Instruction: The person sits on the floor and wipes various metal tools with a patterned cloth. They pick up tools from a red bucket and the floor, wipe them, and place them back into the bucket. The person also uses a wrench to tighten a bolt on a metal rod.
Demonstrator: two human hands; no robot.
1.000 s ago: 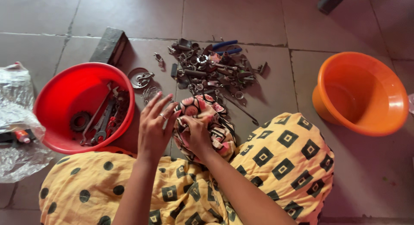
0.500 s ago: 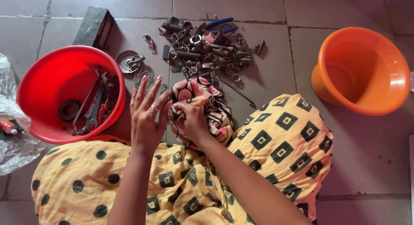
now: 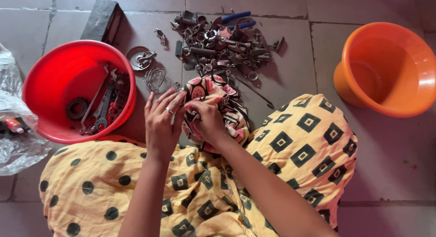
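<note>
Between knees: crumpled patterned cloth [image 3: 222, 105], pink-black-cream; right hand [image 3: 210, 121] pinching its fold, left hand [image 3: 161, 121] fingers spread, touching it.

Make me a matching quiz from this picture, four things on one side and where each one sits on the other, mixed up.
Things:
1. red basin
2. orange basin
3. pile of metal parts
4. patterned cloth

Places:
A. far right on the floor
B. at the hands
C. top middle on the tiles
D. left, with wrenches and a gear wheel inside

Pairs: 1-D, 2-A, 3-C, 4-B
</note>
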